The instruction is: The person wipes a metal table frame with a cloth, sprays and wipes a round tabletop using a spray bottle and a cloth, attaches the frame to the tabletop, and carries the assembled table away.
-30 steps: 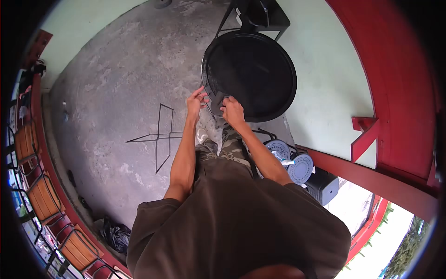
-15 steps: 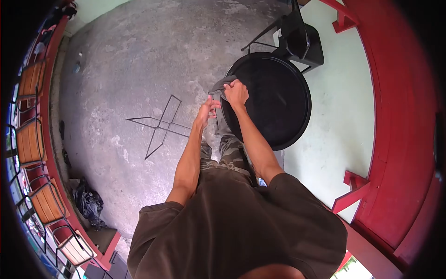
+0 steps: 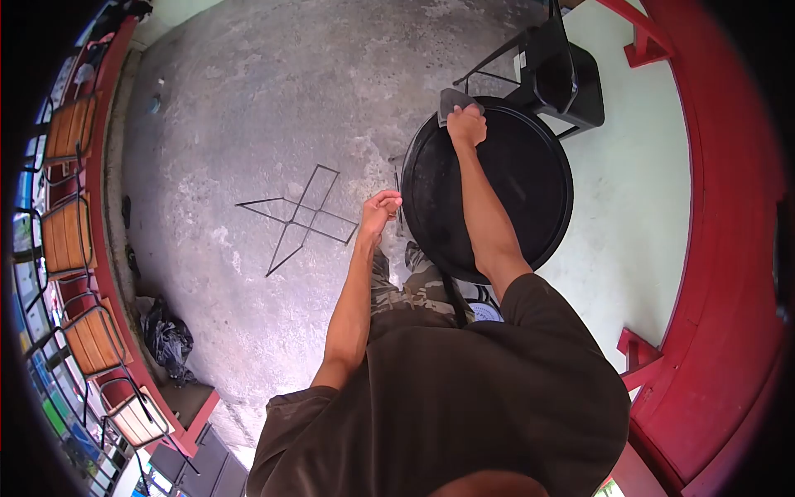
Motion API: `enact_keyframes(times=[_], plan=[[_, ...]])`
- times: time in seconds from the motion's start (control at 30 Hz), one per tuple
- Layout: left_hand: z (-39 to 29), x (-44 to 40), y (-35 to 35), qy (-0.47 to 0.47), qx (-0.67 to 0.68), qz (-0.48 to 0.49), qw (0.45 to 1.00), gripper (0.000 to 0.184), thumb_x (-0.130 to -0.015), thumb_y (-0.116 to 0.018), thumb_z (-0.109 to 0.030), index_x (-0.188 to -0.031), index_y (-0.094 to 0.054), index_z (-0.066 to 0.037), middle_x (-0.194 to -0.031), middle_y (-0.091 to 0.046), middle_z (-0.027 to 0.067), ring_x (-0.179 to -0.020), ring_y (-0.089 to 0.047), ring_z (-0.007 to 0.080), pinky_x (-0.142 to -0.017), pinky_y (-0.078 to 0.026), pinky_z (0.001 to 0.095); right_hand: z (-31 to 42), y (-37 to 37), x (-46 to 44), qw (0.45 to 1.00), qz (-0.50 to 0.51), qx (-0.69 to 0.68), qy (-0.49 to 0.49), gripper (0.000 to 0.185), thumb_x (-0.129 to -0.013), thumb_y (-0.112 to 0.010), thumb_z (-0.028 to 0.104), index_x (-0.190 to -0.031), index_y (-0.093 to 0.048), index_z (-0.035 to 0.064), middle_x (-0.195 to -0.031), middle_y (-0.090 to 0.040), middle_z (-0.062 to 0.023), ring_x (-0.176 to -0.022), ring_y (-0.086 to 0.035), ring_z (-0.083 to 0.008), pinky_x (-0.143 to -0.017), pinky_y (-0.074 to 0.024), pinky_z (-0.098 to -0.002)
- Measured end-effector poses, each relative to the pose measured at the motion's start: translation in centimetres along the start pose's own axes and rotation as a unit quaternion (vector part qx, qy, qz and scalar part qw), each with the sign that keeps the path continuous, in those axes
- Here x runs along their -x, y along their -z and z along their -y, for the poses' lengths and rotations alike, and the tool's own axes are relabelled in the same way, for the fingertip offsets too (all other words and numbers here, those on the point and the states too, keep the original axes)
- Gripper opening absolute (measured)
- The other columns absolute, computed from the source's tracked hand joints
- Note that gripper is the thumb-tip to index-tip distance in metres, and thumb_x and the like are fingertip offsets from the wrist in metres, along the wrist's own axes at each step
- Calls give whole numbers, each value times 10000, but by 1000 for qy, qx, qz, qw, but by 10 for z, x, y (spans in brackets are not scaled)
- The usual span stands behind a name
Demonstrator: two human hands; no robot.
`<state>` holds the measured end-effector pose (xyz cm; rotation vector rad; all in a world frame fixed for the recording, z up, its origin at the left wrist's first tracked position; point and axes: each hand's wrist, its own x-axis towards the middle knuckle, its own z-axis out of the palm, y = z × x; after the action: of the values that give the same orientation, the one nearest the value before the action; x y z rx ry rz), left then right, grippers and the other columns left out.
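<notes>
A large round black tabletop (image 3: 505,190) with a raised rim lies in front of me, right of centre. My right hand (image 3: 467,127) is closed on a dark grey cloth (image 3: 451,101), which lies over the far left part of the rim. My left hand (image 3: 382,210) is beside the near left edge of the tabletop, its fingers loosely bent and apart, with nothing seen in them. Whether its fingertips touch the rim is hard to tell.
A black metal chair (image 3: 571,83) stands just beyond the tabletop. A thin black metal frame (image 3: 302,217) lies on the concrete floor (image 3: 240,116). Wooden-seated chairs (image 3: 70,234) line the left, near a black plastic bag (image 3: 168,338). A red beam (image 3: 729,207) runs along the right.
My right hand has moved the cloth forward along the left rim to its far side. My left hand stays near the left edge. The view has turned, and the tabletop appears farther right.
</notes>
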<state>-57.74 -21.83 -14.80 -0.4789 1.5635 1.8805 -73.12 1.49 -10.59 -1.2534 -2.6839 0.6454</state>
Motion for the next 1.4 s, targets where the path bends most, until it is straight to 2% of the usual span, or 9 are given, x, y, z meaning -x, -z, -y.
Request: enact_keyframes(times=[0.5, 0.6, 0.73, 0.9, 1.17, 1.23, 1.27, 1.33, 1.4], plan=[[6, 16, 43, 47, -132, 62, 988, 134, -889, -616, -139, -1014, -647, -100, -825, -693, 46, -589, -567, 107, -539, -460, 268, -144, 64, 219, 914, 353, 56, 192, 207, -829, -680, 294, -917, -697, 107, -979, -704, -182, -997, -659, -369, -822, -522, -474], [2, 22, 54, 23, -178, 55, 982, 152, -914, -582, -165, -1032, -657, -105, -847, -686, 35, -642, -576, 105, -588, -463, 272, -183, 80, 230, 924, 322, 89, 186, 197, -812, -686, 276, -870, -699, 88, -870, -711, -171, -854, -693, -331, -744, -532, -434], [0, 46, 39, -78, -193, 72, 975, 168, -885, -537, -79, -999, -659, -59, -819, -668, 43, -642, -587, 118, -565, -473, 272, -201, 111, 238, 892, 408, -170, 97, 230, -822, -693, 201, -717, -647, 2, -581, -599, -70, -550, -616, -145, -568, -477, -320], [-11, 89, -4, -163, -244, 201, 935, 172, -940, -608, -171, -1068, -665, -71, -869, -650, 24, -746, -589, 104, -608, -478, 276, -175, 143, 274, 891, 339, -293, 72, 224, -851, -676, 164, -700, -621, 8, -591, -582, -29, -567, -589, -92, -545, -455, -274], [-9, 103, -26, 68, -68, 297, 950, 374, -919, -692, -262, -1216, -568, -73, -1075, -659, 58, -946, -647, 150, -779, -530, 306, -139, 147, 314, 869, 179, -458, 57, 145, -876, -658, 143, -813, -647, 13, -670, -634, -9, -626, -583, -74, -596, -470, -253], [-7, 98, -17, 49, -65, 260, 962, 404, -882, -736, -204, -1209, -560, -46, -1045, -675, 75, -910, -665, 159, -782, -536, 315, -157, 137, 312, 880, -35, -474, -24, 66, -876, -654, 88, -891, -639, 26, -730, -632, 3, -664, -573, -49, -635, -466, -220], [-18, 107, -15, 50, -73, 226, 970, 441, -835, -775, -144, -1199, -559, -20, -1002, -690, 82, -864, -678, 171, -781, -537, 314, -185, 119, 305, 858, -118, -495, -63, 285, -825, -719, 99, -1069, -582, 46, -928, -634, -71, -831, -604, -126, -714, -492, -292], [-18, 105, -4, 41, -66, 191, 979, 458, -831, -777, -148, -1206, -555, -7, -1014, -689, 87, -881, -679, 176, -784, -538, 313, -220, 97, 294, 892, -326, -206, -234, 587, -767, -799, 166, -1235, -460, 67, -1187, -541, -162, -1054, -558, -260, -835, -479, -385], [-17, 97, 7, 38, -53, 170, 983, 455, -841, -758, -132, -1220, -554, 16, -1032, -688, 93, -901, -680, 186, -800, -538, 316, -254, 75, 278, 830, -252, -338, -366, 717, -737, -833, 217, -1287, -395, 75, -1325, -439, -197, -1153, -491, -332, -903, -445, -452]])
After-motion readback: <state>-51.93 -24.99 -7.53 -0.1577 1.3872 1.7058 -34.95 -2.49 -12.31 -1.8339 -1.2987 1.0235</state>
